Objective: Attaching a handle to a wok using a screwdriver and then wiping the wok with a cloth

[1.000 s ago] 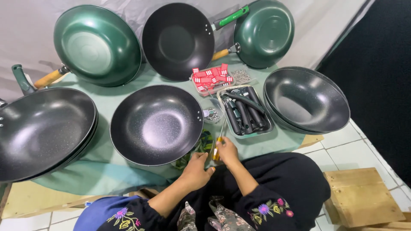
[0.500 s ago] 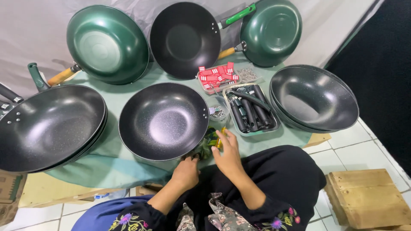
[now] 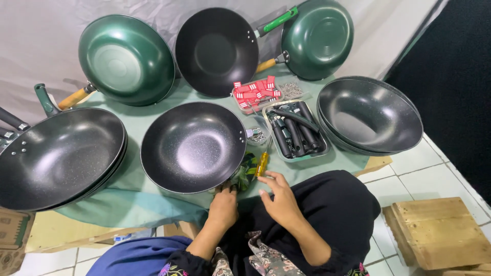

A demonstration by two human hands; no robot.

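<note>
A black wok (image 3: 193,147) sits on the green cloth (image 3: 128,197) before the person. The left hand (image 3: 223,204) pinches a green wrapper (image 3: 243,173) at its near rim. The right hand (image 3: 279,197) hovers half-open, empty, just beside a yellow-handled screwdriver (image 3: 263,162).

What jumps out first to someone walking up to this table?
Big woks ring the table: dark green ones propped at the back, black stacks at each side. One black wok lies in the middle, right before the person. Their left hand touches its near rim; the right hand hovers by a yellow-handled screwdriver.
</note>
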